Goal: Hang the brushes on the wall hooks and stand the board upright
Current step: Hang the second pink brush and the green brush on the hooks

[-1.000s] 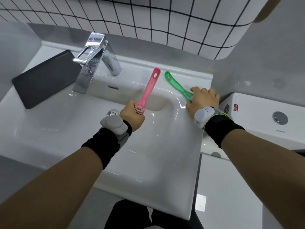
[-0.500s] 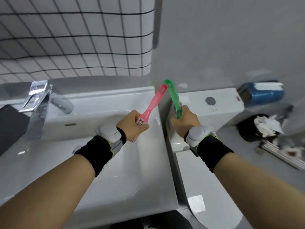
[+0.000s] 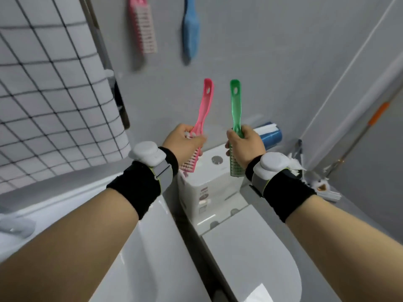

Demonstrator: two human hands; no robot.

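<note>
Brushes are what I have in both hands, raised in front of the grey wall; my left hand is clenched around the pink brush near its bristle head, the handle rising up and leaning slightly right, the hanging hole at its tip uppermost; my right hand is wrapped around the green brush, its handle close to upright, hole at the top, its bristle block sticking out below my fist; the two handles stand near each other but apart, not touching. Higher on the wall I see a second pink brush and a blue brush hanging side by side, their tops cut off by the frame edge, so I cannot tell what they hang from. Below my hands sits the white toilet cistern with the closed toilet lid in front of it; the white sink is just to its left under my left forearm; a black-lined tiled wall fills the left side. Both wrists carry black bands with a white device on each. I cannot see the board from here.
</note>
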